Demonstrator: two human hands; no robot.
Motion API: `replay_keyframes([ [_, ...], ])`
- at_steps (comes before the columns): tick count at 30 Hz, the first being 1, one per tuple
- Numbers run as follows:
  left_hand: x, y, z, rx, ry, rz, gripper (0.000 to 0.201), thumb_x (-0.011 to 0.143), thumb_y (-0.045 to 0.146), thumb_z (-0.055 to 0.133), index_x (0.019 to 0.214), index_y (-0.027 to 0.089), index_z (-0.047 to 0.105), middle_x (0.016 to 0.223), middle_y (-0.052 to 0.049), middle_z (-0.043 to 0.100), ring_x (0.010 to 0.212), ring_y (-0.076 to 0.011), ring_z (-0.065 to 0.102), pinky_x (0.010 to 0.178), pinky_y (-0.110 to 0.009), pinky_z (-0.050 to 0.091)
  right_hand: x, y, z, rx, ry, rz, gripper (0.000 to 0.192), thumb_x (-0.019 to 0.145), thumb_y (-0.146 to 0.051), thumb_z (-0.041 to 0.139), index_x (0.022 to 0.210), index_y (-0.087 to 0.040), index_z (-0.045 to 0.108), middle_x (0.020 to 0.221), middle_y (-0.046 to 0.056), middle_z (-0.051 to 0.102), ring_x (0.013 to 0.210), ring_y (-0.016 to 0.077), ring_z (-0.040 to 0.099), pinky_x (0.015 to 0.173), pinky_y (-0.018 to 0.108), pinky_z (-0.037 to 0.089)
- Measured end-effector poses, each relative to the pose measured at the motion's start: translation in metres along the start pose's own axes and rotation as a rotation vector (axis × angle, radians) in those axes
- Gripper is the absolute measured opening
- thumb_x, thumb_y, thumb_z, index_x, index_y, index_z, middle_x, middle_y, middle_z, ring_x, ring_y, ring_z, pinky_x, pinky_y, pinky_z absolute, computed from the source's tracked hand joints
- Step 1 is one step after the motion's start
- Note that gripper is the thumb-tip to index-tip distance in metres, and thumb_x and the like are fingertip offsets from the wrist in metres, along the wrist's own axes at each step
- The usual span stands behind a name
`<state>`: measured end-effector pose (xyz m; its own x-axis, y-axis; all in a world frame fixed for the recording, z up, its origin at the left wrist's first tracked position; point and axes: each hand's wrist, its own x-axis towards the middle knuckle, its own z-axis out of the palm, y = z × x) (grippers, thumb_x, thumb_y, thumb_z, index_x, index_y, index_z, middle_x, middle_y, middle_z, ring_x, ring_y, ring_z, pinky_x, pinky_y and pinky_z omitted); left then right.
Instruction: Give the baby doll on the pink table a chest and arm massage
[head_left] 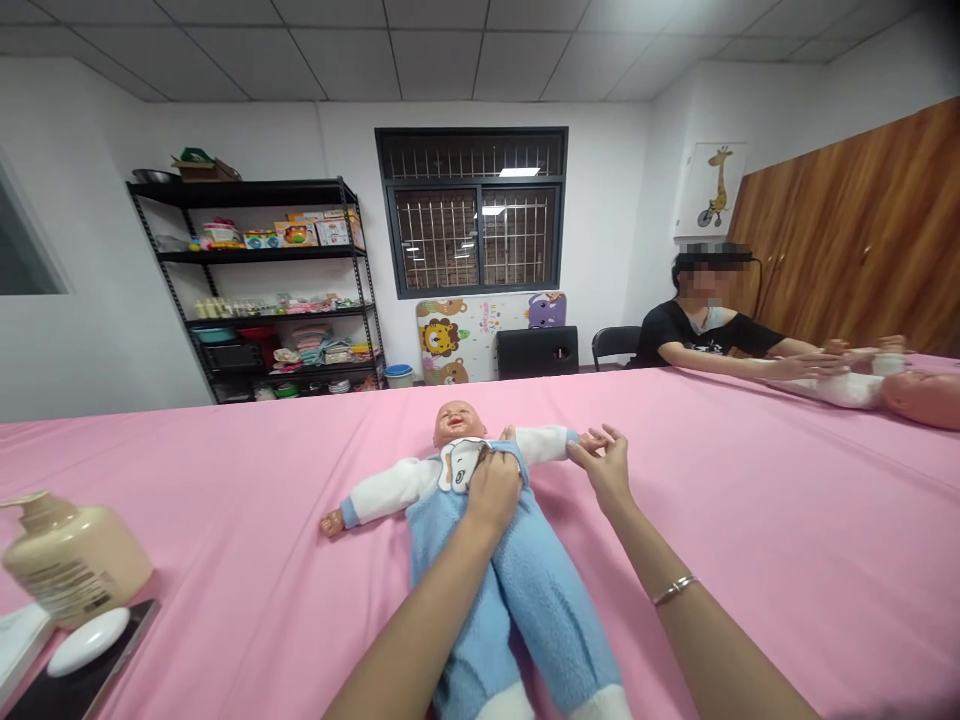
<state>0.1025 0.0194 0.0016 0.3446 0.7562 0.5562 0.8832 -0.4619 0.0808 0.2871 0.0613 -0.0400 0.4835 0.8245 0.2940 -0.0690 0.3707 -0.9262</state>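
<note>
A baby doll (457, 424) lies face up on a pink-covered table, both arms spread. It wears a fuzzy blue romper (551, 570) with white sleeves, blue cuffs and an animal face on the chest. My left hand (495, 490) is closed on the romper at its upper chest, fingers curled at the neckline; the fingertips are partly hidden. My right hand (609, 468), a silver bangle on its wrist, pinches at the sleeve cuff (572, 444) beside the doll's small hand, with its other fingers raised. The doll's other hand (332, 523) rests palm-side on the cloth, untouched.
At left stand a beige pump bottle (90, 555) and a dark phone (112, 660) with a white oval object (88, 642) on it. Across the table at right, a person (697, 325) handles another doll (919, 395). Behind are a loaded shelf (247, 255) and chairs.
</note>
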Motion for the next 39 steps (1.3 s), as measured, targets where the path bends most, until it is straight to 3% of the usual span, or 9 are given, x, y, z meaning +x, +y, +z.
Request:
replay_keyframes([
  [3,-0.003,0.001,-0.001,0.034,0.021,0.051,0.057,0.082,0.008,0.037,0.137,0.009,0.025,0.129,-0.019,0.05,0.109,-0.0211,0.055,0.094,-0.033,0.044,-0.007,-0.008,0.005,0.018,-0.075,-0.076,0.075,0.056,-0.038,0.072,0.119,-0.017,0.039,0.124,0.016,0.048,0.1,0.0239,0.059,0.082,0.039,0.052],
  [7,-0.004,0.001,0.001,0.064,0.106,0.138,0.06,0.08,0.006,0.037,0.138,0.006,0.02,0.133,-0.02,0.044,0.123,-0.0215,0.043,0.098,-0.033,0.041,-0.028,-0.017,0.021,-0.159,-0.335,-0.246,0.054,0.066,-0.031,0.063,0.116,-0.02,0.05,0.117,0.011,0.056,0.103,0.0254,0.056,0.074,0.038,0.054],
  [12,-0.004,-0.001,0.004,0.066,0.169,0.21,0.064,0.08,0.006,0.038,0.139,0.002,0.013,0.139,-0.024,0.034,0.13,-0.0237,0.032,0.103,-0.038,0.036,-0.047,-0.02,0.036,-0.335,-0.51,-0.372,0.047,0.07,-0.02,0.05,0.116,-0.025,0.058,0.112,0.008,0.059,0.102,0.0234,0.053,0.072,0.036,0.053],
  [17,-0.004,-0.001,-0.001,0.109,0.096,0.252,0.053,0.083,0.01,0.039,0.134,0.003,0.029,0.13,-0.022,0.047,0.122,-0.0249,0.043,0.099,-0.037,0.04,-0.05,-0.036,0.033,-0.184,-0.67,-0.232,0.039,0.066,-0.018,0.048,0.1,-0.022,0.065,0.113,0.005,0.06,0.108,0.0214,0.052,0.079,0.033,0.05],
  [23,-0.006,0.009,-0.013,0.206,-0.06,0.116,0.039,0.085,0.011,0.036,0.122,0.006,0.048,0.096,-0.017,0.064,0.091,-0.0268,0.059,0.079,-0.038,0.049,-0.056,-0.045,0.033,0.003,-0.681,0.019,0.019,0.069,-0.029,0.056,0.08,-0.017,0.064,0.082,0.002,0.064,0.084,0.0172,0.056,0.087,0.034,0.042],
  [27,-0.005,0.015,-0.017,0.238,-0.116,0.044,0.037,0.084,0.011,0.038,0.118,0.011,0.051,0.092,-0.016,0.064,0.09,-0.0281,0.06,0.074,-0.037,0.049,-0.058,-0.04,0.036,0.078,-0.648,0.188,0.032,0.068,-0.048,0.061,0.07,-0.016,0.057,0.069,-0.001,0.056,0.068,0.0124,0.05,0.074,0.029,0.041],
  [32,0.0,0.02,-0.017,0.186,-0.249,-0.053,0.03,0.083,0.013,0.04,0.107,0.017,0.058,0.089,-0.014,0.066,0.084,-0.0277,0.062,0.067,-0.036,0.049,-0.051,-0.034,0.037,0.05,-0.621,0.244,0.042,0.064,-0.057,0.062,0.066,-0.017,0.05,0.067,-0.002,0.05,0.067,0.011,0.045,0.069,0.027,0.04],
  [35,-0.003,0.02,-0.017,0.173,-0.198,-0.058,0.024,0.08,0.018,0.049,0.101,0.017,0.058,0.089,-0.013,0.065,0.087,-0.0287,0.061,0.069,-0.037,0.049,-0.035,-0.03,0.04,-0.011,-0.613,0.183,0.047,0.064,-0.061,0.06,0.06,-0.017,0.046,0.06,-0.003,0.045,0.061,0.0095,0.04,0.062,0.025,0.036],
  [39,-0.012,0.01,-0.021,0.084,-0.025,0.046,0.035,0.074,0.024,0.059,0.108,0.023,0.053,0.097,-0.009,0.062,0.088,-0.0256,0.058,0.074,-0.037,0.048,-0.006,-0.022,0.054,0.019,-0.667,0.208,0.048,0.059,-0.06,0.063,0.055,-0.018,0.039,0.052,-0.007,0.036,0.051,0.0066,0.031,0.053,0.024,0.029],
])
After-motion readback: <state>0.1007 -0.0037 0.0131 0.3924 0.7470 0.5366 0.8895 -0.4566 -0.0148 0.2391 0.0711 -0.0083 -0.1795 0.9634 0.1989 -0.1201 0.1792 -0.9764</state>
